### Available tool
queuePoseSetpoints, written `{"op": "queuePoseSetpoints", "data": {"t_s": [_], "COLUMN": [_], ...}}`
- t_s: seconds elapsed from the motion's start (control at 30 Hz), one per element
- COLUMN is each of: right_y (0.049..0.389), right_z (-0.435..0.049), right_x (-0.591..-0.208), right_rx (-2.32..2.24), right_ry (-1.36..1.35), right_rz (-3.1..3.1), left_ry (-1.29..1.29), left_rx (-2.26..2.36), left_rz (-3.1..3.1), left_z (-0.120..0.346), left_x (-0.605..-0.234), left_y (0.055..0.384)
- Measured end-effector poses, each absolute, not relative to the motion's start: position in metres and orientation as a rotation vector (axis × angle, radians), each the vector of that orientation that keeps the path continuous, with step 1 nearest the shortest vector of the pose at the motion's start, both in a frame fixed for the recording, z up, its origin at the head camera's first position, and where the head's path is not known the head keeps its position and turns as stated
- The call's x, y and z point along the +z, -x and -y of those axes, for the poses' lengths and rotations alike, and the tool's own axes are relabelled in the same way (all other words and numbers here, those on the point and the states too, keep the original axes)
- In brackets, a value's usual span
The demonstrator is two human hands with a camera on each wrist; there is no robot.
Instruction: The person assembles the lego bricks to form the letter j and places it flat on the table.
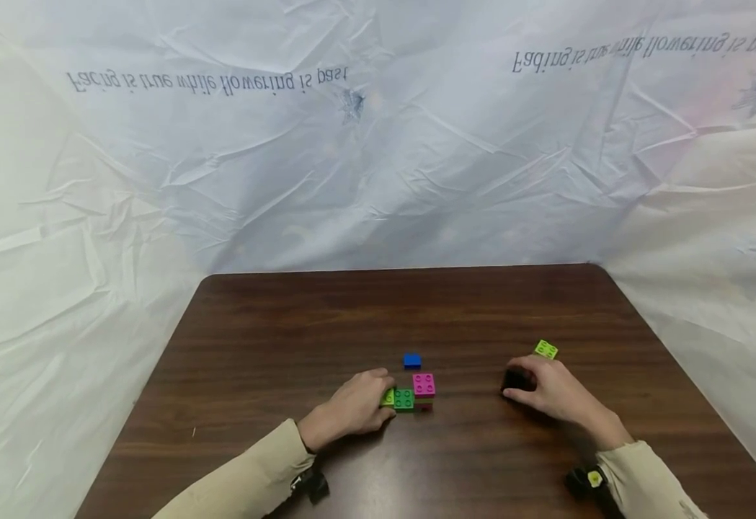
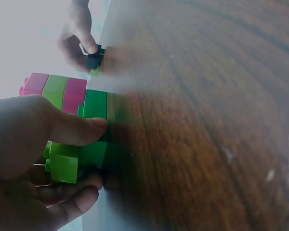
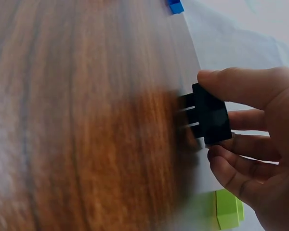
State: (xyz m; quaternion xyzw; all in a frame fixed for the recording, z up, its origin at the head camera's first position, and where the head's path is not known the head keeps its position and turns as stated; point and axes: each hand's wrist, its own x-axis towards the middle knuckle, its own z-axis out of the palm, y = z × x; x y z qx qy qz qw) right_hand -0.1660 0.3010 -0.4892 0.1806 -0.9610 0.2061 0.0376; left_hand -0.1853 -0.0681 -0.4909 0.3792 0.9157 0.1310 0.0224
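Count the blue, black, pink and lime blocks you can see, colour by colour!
Blue block: 1
Black block: 1
Pink blocks: 2, both in one stack
Lime blocks: 3 (one stacked, one by the left hand, one by the right hand)
Total: 7

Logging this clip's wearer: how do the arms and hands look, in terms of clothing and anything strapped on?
Both the left hand and the right hand are bare, with no gloves. The left sleeve and right sleeve are long and beige. A small black device shows near each cuff; the right one bears a yellow-green patch.
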Motion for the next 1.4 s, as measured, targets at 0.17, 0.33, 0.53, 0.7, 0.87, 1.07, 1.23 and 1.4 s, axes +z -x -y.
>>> {"op": "queuePoseSetpoints", "data": {"t_s": [0.17,0.33,0.53,0.7,0.87,1.07,1.23,1.4], "right_y": [0.168,0.169,0.17,0.17,0.173,0.175,0.176,0.177], "right_z": [-0.301,-0.301,-0.3,-0.299,-0.298,-0.298,-0.297,-0.294], "right_x": [-0.491,-0.493,-0.494,-0.491,-0.49,-0.489,-0.488,-0.485], "right_rx": [0.617,0.597,0.576,0.564,0.543,0.521,0.517,0.564], "right_ry": [-0.564,-0.583,-0.607,-0.628,-0.658,-0.672,-0.686,-0.691], "right_rz": [2.943,2.947,2.951,2.963,2.976,2.98,2.975,2.956], "left_ry": [-1.176,-1.177,-1.18,-1.175,-1.167,-1.171,-1.174,-1.174], "left_rx": [0.412,0.401,0.4,0.389,0.357,0.346,0.349,0.356], "left_rz": [-2.84,-2.836,-2.836,-2.833,-2.833,-2.835,-2.836,-2.838], "left_z": [0.069,0.069,0.068,0.068,0.069,0.068,0.069,0.069], "left_x": [-0.489,-0.49,-0.49,-0.49,-0.488,-0.488,-0.489,-0.489], "left_y": [0.186,0.186,0.186,0.186,0.186,0.186,0.186,0.185]}}
